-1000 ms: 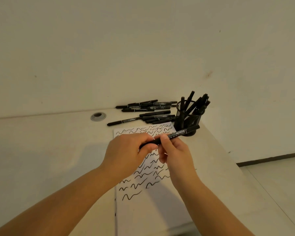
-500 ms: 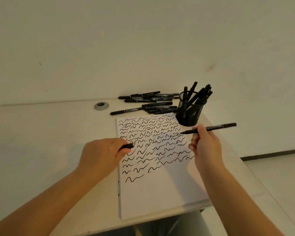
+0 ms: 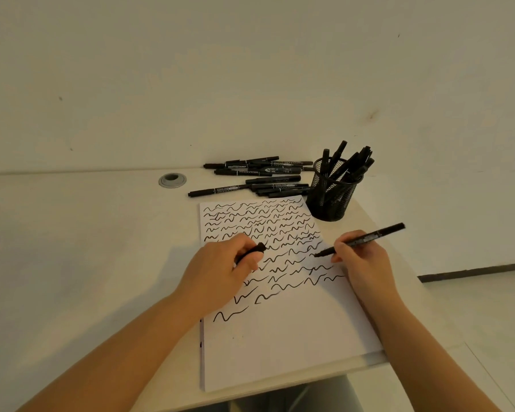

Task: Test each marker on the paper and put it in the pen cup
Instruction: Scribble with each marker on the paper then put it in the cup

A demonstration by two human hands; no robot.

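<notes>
While the left hand grips the cap, the right hand pinches the marker over the paper, ready for testing, then recapping.

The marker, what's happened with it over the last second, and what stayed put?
The hands pulled the cap off: the left hand now holds the cap over the paper, and the right hand has brought the marker down, tip near the squiggles on the right. The loose markers and the cup stayed put.
</notes>
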